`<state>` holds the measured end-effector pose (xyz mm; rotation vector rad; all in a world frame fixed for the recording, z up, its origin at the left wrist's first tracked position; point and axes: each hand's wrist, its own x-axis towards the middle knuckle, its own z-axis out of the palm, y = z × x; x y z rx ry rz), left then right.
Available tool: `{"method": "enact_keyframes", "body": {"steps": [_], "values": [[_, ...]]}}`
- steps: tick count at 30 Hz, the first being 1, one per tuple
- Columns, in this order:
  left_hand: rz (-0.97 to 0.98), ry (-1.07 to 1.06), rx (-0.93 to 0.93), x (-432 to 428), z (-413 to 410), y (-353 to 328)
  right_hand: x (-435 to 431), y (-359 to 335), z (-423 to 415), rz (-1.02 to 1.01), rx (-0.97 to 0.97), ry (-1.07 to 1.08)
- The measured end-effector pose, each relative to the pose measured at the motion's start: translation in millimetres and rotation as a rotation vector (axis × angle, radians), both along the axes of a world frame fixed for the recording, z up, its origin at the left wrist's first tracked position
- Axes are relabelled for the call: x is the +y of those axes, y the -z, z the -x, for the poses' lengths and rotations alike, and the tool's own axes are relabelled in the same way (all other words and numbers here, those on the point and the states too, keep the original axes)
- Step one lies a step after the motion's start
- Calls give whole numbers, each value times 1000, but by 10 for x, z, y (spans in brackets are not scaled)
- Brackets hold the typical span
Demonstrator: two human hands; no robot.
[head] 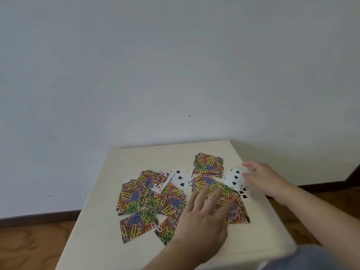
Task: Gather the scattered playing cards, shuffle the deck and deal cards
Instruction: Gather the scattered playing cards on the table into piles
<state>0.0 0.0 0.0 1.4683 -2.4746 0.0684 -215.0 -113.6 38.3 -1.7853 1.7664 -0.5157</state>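
Playing cards (148, 199) lie scattered over a cream table (101, 227), most face down with a colourful paperclip-pattern back. A few lie face up: a queen of diamonds (162, 180), a three of clubs (180, 178) and a three of spades (235, 177) over another spade card. My left hand (204, 215) lies flat with fingers spread on the face-down cards at the middle right. My right hand (261, 177) hovers open at the right edge of the spread, fingertips touching the three of spades. A small stack of face-down cards (209, 163) sits at the far side.
A white wall rises right behind the table's far edge. Wooden floor (29, 248) and a dark skirting board (39, 217) lie to the left and right of the table. My trouser leg (303, 260) shows at the bottom right.
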Motion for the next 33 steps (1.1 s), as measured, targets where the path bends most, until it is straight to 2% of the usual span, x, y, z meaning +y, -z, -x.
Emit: {"method": "enact_keyframes", "body": {"steps": [2, 5, 11, 19, 25, 33], "values": [[-106, -2, 49, -159, 104, 21, -88, -28, -7, -80, 123, -72], [-191, -15, 13, -395, 228, 73, -180, -19, -55, -159, 320, -303], [-284, -49, -43, -496, 129, 232, -291, 93, -40, -203, 439, -497], [-266, -25, -12, -343, -75, 267, -279, 148, 56, -135, 415, -494], [-257, 18, -20, -238, -235, 257, -274, 165, -19, -103, 354, -365], [-183, -42, 2, -176, -225, 278, -160, 54, -71, -167, 510, -412]]}}
